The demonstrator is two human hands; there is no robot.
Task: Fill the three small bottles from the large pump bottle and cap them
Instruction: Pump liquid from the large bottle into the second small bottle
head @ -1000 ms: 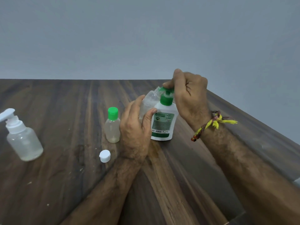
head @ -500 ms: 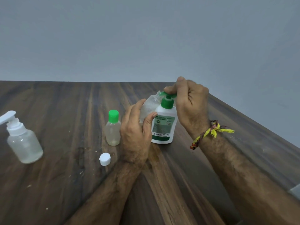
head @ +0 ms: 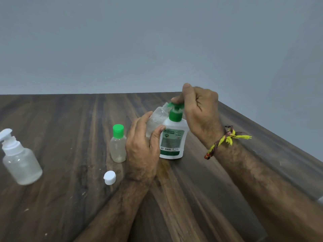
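The white large pump bottle (head: 172,142) with a green label stands upright on the wooden table (head: 70,198). My right hand (head: 201,112) is curled over its green pump head (head: 175,105), thumb and forefinger on top. My left hand (head: 141,149) grips a small clear bottle (head: 155,117), uncapped and tilted, its mouth at the pump nozzle. A second small bottle (head: 118,145) with a green cap stands just left of my left hand. A loose white cap (head: 109,177) lies in front of it.
A clear bottle with a white pump (head: 19,161) stands at the far left of the table. The table's right edge (head: 279,154) runs diagonally behind my right forearm. A grey wall (head: 157,49) rises beyond the far edge.
The whole scene sits a little lower in view. Both hands keep the same holds, with the small bottle still at the nozzle and the right hand on the pump head.
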